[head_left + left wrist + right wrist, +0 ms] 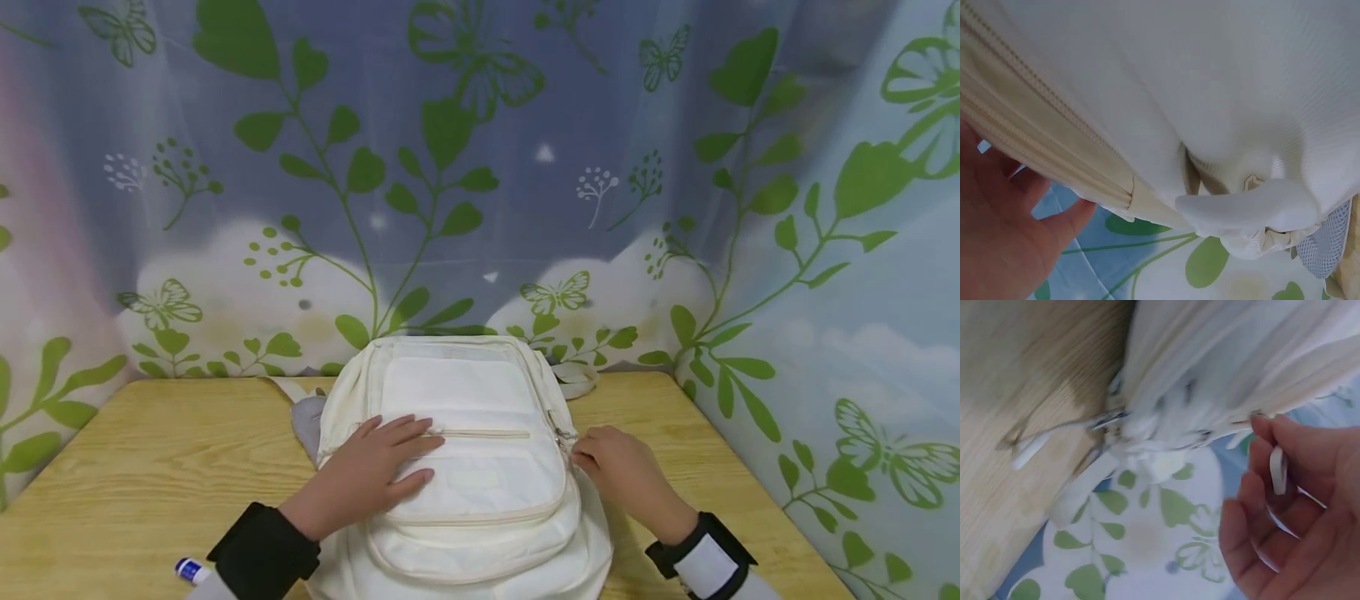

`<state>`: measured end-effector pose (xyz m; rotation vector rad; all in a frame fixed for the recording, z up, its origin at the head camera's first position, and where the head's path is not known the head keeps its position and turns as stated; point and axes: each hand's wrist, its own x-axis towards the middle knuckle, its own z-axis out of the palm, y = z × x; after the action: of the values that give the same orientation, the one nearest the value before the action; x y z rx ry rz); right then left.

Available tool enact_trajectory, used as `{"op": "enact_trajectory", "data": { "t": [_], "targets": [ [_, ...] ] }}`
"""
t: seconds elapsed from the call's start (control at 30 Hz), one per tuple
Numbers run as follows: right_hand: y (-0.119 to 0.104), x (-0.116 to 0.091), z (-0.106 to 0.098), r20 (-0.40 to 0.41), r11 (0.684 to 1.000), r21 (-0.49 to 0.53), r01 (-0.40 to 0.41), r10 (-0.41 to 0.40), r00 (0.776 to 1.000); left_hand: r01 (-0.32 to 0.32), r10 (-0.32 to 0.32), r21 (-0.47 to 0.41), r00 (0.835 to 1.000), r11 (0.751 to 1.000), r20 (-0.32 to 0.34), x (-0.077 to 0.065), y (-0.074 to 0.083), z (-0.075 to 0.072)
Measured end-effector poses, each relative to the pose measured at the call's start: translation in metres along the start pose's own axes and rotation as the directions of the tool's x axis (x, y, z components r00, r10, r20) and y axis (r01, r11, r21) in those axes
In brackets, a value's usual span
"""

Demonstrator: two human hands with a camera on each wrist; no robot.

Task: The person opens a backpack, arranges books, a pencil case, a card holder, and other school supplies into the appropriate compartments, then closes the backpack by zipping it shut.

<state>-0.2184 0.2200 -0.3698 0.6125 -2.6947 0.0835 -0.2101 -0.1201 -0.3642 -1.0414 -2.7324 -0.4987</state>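
Observation:
A cream-white backpack [465, 383] lies with its zipped front facing up. Across its front pocket my left hand [367, 471] rests with fingers extended, near a short horizontal zipper [487, 433]. In the left wrist view, that hand's fingers [1069, 225] touch the edge of a zippered panel. At the bag's right side my right hand [630, 475] pinches a zipper pull [1277, 470], its pale tab showing between thumb and fingers in the right wrist view. The other fingers of this hand are loosely bent.
The backpack stands on a wood-grain table [187, 450]. A grey mesh pocket [307, 421] sticks out on its left and a strap loop [577, 381] behind its right. A blue-and-white cylindrical item [191, 571] lies near my left sleeve. A leaf-patterned curtain [525, 225] hangs behind.

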Motion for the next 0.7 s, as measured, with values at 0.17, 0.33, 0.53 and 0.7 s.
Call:
{"op": "enact_trajectory", "data": {
  "t": [0.17,0.33,0.53,0.7],
  "targets": [
    [-0.014,-0.020,-0.018,0.060,0.999,0.030,0.037,-0.039,0.997,0.021,-0.020,0.027,0.999,0.999,-0.024,-0.003,0.000,0.003],
    [-0.027,-0.037,-0.036,0.138,0.990,0.129,0.062,-0.080,0.987,0.034,-0.033,0.027,0.998,0.999,-0.049,-0.005,0.002,0.006],
    [-0.045,-0.046,-0.050,0.157,0.951,0.258,0.168,-0.213,0.964,0.038,-0.032,0.061,0.994,0.997,-0.103,-0.005,0.003,0.009],
    [-0.063,-0.044,-0.049,0.059,0.902,0.295,0.316,-0.347,0.936,0.043,-0.034,0.063,0.990,0.997,-0.135,-0.005,0.002,0.014]
  ]
}}
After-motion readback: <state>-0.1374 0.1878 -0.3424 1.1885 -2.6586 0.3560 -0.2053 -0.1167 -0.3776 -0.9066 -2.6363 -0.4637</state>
